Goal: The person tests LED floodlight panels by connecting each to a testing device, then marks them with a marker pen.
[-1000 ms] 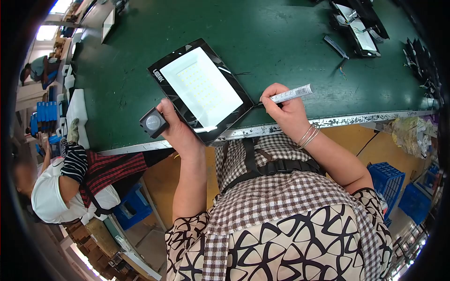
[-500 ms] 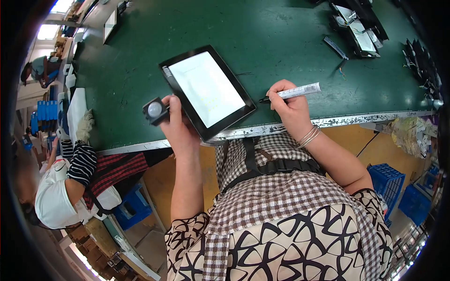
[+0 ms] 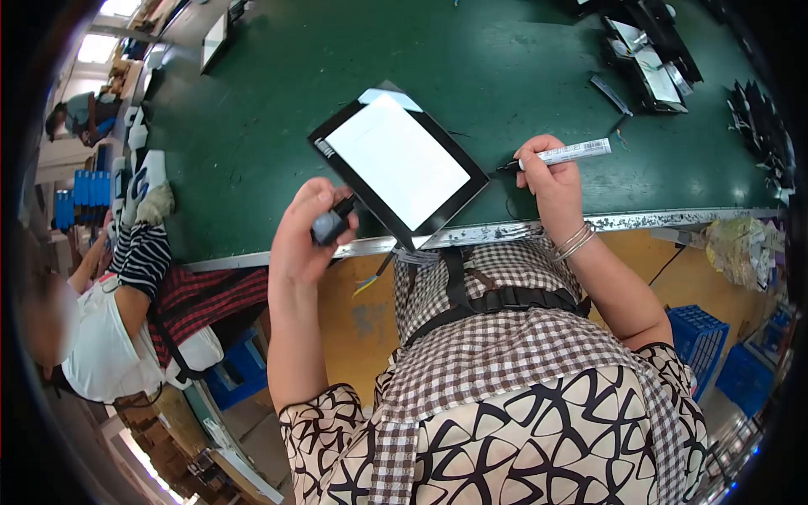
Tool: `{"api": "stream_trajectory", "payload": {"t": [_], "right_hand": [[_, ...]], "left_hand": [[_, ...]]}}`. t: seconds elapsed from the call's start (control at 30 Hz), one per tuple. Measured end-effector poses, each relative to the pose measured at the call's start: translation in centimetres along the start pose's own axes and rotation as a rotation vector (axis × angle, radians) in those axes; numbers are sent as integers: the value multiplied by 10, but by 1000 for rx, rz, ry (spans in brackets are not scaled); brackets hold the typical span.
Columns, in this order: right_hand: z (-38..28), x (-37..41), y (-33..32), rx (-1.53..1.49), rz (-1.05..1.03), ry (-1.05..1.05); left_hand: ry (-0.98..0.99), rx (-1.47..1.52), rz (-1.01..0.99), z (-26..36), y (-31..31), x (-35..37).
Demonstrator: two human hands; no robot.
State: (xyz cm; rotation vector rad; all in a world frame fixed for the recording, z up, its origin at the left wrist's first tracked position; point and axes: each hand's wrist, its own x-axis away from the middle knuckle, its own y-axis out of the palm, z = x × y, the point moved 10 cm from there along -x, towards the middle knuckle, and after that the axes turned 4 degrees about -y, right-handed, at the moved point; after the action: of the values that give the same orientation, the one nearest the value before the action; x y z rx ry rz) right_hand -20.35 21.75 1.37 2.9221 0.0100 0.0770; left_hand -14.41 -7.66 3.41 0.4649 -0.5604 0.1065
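A black-framed display panel point(image 3: 402, 164) with a bright white screen lies at an angle at the near edge of the green table. Coloured wire ends point(image 3: 365, 287) hang below its lower corner. Just left of the panel, my left hand point(image 3: 305, 227) is closed around a small black block with a round lens point(image 3: 328, 225), like a loupe. A gap shows between these fingers and the panel's frame. My right hand point(image 3: 551, 177) grips a white marker pen point(image 3: 581, 151), its black end pointing at the panel's right corner without clearly touching it.
Opened black units with pale panels point(image 3: 648, 71) lie at the back right, near a loose wired strip point(image 3: 612, 95). Black parts point(image 3: 755, 126) are heaped at the right edge. Another screen point(image 3: 215, 40) stands back left. A co-worker in a striped sleeve point(image 3: 145, 259) is at left.
My left hand has come off the panel's edge and turned, with the lens block now in its fingers. The panel has shifted slightly right. My right hand with the marker has also moved right.
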Motion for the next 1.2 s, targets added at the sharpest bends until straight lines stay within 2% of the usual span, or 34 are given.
{"api": "stream_trajectory", "payload": {"t": [0.03,0.1,0.17,0.23,0.27,0.33,0.4,0.7,0.83,1.2], "right_hand": [[-2,-2,-6,6,17,-6],[-7,-5,-17,14,54,-17],[-8,-7,-18,24,50,0],[-8,-11,-10,45,11,0],[-5,-13,-5,60,-19,-7],[2,-19,6,93,-68,-47],[9,-26,17,130,-96,-18],[16,-69,74,276,-149,-102],[18,-82,79,369,-94,-133],[14,-89,90,422,-116,-194]], "left_hand": [[102,-32,-31,3,7,7],[353,-166,48,18,28,35],[603,-403,261,21,44,58],[828,-914,352,-1,63,65],[877,-851,361,-15,62,67],[898,-649,375,-21,64,67],[826,-365,403,-24,56,63],[805,-387,386,-19,53,61],[817,-444,417,-22,54,60],[802,-571,474,-23,53,63]]}}
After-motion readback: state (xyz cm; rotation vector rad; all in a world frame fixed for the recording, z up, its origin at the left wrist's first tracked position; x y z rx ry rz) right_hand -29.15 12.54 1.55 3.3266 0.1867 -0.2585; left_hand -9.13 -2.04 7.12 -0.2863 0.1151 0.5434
